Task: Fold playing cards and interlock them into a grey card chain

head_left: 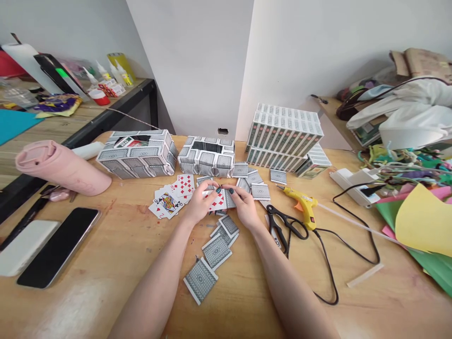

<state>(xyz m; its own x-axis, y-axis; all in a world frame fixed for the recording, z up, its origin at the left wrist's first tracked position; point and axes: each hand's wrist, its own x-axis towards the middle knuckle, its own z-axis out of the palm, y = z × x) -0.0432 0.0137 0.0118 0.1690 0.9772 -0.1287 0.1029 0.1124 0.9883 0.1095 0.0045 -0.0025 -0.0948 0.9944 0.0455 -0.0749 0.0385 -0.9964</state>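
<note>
My left hand (200, 203) and my right hand (243, 206) meet at the middle of the table, fingers closed in a pinch. Between them is a playing card (218, 201) with red diamonds, beside a grey patterned card back (230, 199); both hands grip at the top edge, where fingertips hide the detail. Face-up playing cards (169, 201) fan out left of my left hand. Folded cards (216, 250) trail toward me below the hands, and more folded cards (260, 191) lie right of my right hand.
Behind stand two card-covered boxes (141, 157) (206, 157) and stacked card packs (282, 134). To the right lie black scissors (287, 223) and a yellow glue gun (302, 205) with its cord, near a power strip (355, 186). A phone (60, 247) and pink roll (63, 167) are left.
</note>
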